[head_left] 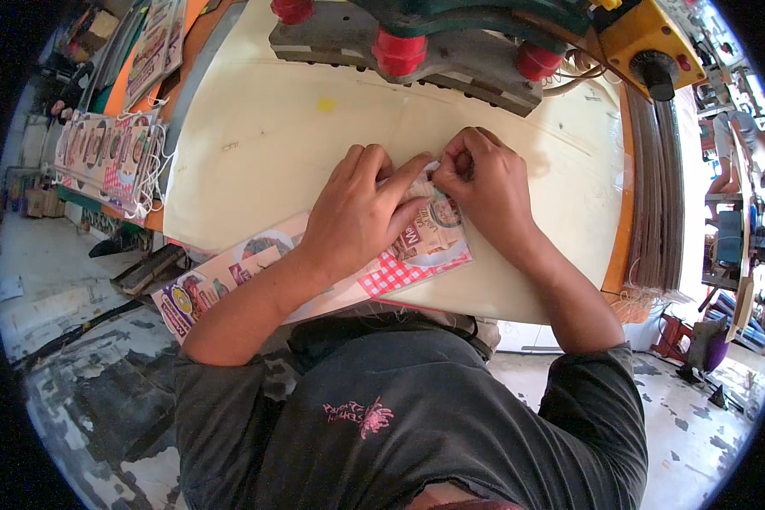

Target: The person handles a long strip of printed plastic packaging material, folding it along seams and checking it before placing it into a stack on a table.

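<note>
A long, glossy printed sheet (399,280) with food pictures and a red-and-white check border lies slantwise along the near edge of the cream worktop, partly under my left forearm. My left hand (353,208) rests over it, with thumb and index finger closed on its upper right part. Against the sheet's top right corner, the fingertips of my right hand (487,174) are pinched together. A small whitish bit shows between the two hands, but what the right fingers hold is hidden.
Beyond my hands hangs a grey press bar (331,44) with red knobs (399,53). A yellow control box (654,51) stands at far right, above a thick stack of brown strips (667,195). Printed sheets with white strings (106,157) hang over the left edge.
</note>
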Action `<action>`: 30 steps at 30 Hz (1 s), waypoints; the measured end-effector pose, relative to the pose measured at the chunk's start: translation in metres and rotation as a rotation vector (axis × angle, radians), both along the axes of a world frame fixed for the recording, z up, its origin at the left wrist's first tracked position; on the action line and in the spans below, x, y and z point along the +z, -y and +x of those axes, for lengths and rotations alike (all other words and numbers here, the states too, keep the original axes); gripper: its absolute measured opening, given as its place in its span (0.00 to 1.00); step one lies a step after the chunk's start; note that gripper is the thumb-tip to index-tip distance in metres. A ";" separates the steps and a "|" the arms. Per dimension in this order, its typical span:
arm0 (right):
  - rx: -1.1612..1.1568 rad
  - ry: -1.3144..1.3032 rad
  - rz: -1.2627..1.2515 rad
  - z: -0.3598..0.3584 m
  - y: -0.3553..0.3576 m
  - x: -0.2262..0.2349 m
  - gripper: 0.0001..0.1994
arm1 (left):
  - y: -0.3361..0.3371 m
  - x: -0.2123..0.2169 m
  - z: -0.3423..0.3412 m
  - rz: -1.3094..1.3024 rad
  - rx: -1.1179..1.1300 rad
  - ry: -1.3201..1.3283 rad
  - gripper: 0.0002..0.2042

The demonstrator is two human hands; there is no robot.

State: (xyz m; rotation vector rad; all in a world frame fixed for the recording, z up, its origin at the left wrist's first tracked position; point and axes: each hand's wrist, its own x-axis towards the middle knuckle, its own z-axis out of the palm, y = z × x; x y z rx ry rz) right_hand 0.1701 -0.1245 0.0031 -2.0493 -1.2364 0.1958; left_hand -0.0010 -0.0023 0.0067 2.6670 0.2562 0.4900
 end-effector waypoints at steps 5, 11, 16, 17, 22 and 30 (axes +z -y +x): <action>-0.027 0.001 -0.003 -0.001 -0.001 0.001 0.08 | 0.000 -0.001 -0.002 0.000 0.008 0.000 0.26; -0.032 -0.062 0.026 0.017 0.005 0.001 0.08 | 0.000 0.005 -0.003 -0.017 0.025 0.068 0.26; 0.074 -0.573 0.140 0.017 0.013 0.003 0.06 | -0.003 0.003 -0.002 -0.081 0.045 0.081 0.25; 0.108 -0.688 0.180 0.016 0.014 0.006 0.06 | -0.003 0.002 -0.002 -0.112 0.057 0.075 0.24; 0.273 -0.890 0.239 0.006 0.017 0.022 0.06 | -0.010 -0.005 0.000 -0.186 0.124 0.104 0.19; 0.539 -0.727 -0.254 0.053 0.048 0.066 0.07 | -0.022 0.002 -0.001 -0.279 0.227 0.117 0.18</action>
